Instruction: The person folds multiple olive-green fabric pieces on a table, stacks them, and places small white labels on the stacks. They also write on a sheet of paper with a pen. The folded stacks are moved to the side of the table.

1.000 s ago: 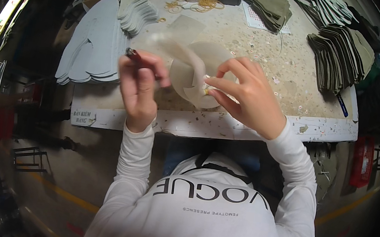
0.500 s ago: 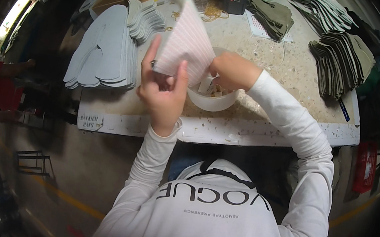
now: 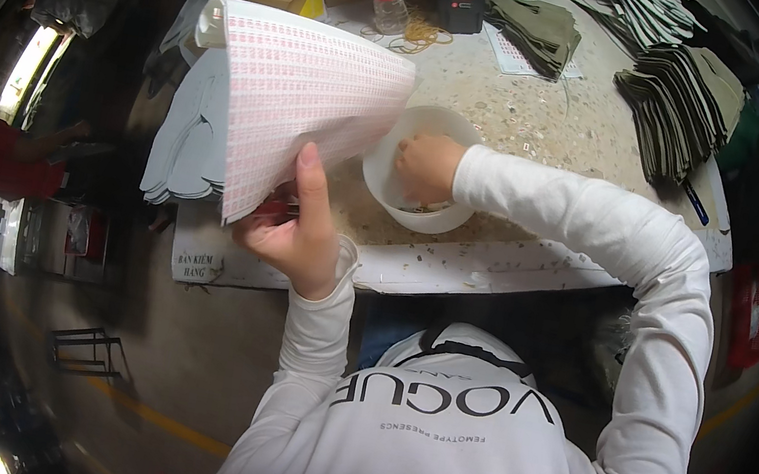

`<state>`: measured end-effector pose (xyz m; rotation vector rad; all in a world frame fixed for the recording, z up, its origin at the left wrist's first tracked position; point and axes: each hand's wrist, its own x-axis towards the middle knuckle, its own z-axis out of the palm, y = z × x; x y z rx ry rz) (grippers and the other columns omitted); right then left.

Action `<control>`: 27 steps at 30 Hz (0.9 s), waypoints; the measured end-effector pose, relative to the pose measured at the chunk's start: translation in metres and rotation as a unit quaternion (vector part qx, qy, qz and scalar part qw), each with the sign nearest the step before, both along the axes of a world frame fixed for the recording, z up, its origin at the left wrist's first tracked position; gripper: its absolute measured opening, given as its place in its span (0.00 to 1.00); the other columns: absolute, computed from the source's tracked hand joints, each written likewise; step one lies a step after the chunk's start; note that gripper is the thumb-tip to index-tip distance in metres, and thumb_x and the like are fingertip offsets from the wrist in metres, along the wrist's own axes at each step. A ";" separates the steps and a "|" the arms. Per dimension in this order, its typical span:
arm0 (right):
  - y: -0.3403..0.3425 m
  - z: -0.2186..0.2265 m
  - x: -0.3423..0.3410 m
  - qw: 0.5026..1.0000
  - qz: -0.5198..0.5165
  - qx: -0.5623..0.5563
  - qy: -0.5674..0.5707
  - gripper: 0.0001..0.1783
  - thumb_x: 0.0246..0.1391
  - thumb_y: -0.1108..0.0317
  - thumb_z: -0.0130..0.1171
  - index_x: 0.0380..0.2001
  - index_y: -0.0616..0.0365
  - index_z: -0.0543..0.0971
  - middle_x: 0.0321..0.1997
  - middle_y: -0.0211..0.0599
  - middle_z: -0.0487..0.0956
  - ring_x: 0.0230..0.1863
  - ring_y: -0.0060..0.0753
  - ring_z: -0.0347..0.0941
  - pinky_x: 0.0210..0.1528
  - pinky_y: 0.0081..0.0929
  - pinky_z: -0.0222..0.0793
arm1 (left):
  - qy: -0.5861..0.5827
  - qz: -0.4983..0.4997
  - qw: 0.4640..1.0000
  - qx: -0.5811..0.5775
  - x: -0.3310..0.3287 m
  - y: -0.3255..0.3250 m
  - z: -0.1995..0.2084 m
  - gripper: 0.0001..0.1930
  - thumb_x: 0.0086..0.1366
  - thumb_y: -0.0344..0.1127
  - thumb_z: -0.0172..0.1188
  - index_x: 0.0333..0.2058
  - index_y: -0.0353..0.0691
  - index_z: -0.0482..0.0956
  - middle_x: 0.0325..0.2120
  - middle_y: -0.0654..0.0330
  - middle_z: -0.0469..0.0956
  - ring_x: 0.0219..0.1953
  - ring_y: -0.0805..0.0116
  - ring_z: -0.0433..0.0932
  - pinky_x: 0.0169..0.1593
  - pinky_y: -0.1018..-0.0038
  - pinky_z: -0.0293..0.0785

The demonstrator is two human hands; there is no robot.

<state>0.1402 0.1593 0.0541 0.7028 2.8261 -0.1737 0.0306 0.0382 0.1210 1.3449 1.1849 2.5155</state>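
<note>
Right hand (image 3: 427, 166): inside round white plastic bowl (image 3: 423, 218); finger closure I can't tell.
Left hand (image 3: 298, 238): thumb pointing far, gripping pink-printed white paper sheet (image 3: 309, 88) left of bowl.
Sheet: curl points far-left; long axis unclear.

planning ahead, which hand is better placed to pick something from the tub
The right hand, it seems: it reaches into the white tub, though what it touches is hidden. The left hand is outside it, holding up the paper sheet.
</note>
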 end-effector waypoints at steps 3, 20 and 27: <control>-0.004 -0.002 0.018 0.996 -0.015 -0.008 0.089 0.18 0.45 0.61 0.65 0.39 0.58 0.80 0.40 0.48 0.79 0.40 0.53 0.78 0.41 0.41 0.74 | -0.015 0.010 1.000 0.010 -0.003 -0.004 0.003 0.16 0.59 0.27 0.66 0.44 0.25 0.76 0.37 0.52 0.82 0.33 0.72 0.80 0.38 0.79 0.74; -0.022 0.004 0.037 0.999 0.027 -0.019 0.031 0.14 0.37 0.64 0.66 0.31 0.56 0.82 0.28 0.43 0.82 0.34 0.48 0.79 0.38 0.40 0.74 | 0.019 -0.030 0.999 0.037 0.003 -0.018 0.004 0.19 0.56 0.23 0.65 0.47 0.26 0.75 0.41 0.51 0.80 0.40 0.67 0.80 0.46 0.73 0.75; -0.031 0.010 0.040 0.999 0.013 -0.028 0.017 0.13 0.33 0.65 0.69 0.28 0.56 0.83 0.30 0.43 0.82 0.34 0.48 0.80 0.37 0.39 0.77 | 0.015 -0.072 0.997 0.012 0.012 -0.023 0.006 0.15 0.54 0.22 0.67 0.41 0.28 0.77 0.37 0.52 0.81 0.31 0.74 0.79 0.35 0.80 0.74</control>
